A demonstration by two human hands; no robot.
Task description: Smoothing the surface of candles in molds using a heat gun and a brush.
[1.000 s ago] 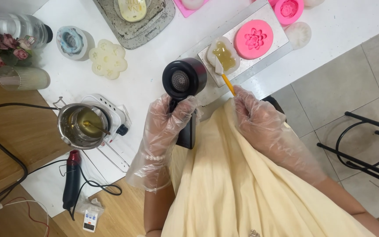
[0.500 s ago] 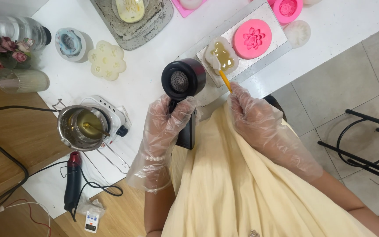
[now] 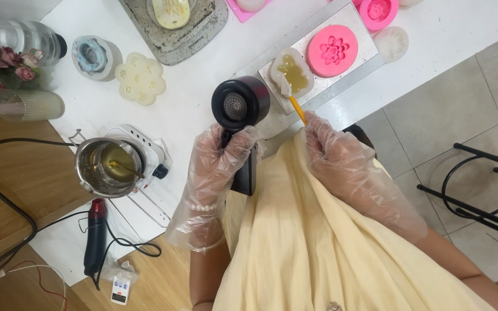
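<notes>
From the head camera we see our left hand, in a loose clear plastic glove, with its fingers wrapped around the handle of a black heat gun whose round rear grille faces up at us over the white table. Our right hand, gloved the same way, pinches the end of a yellow stick, whose white tip rests in the amber liquid of a clear mould. That mould sits on a grey tray just beside a pink flower mould. To the left, a steel pot of melted wax stands on a small white hotplate.
</notes>
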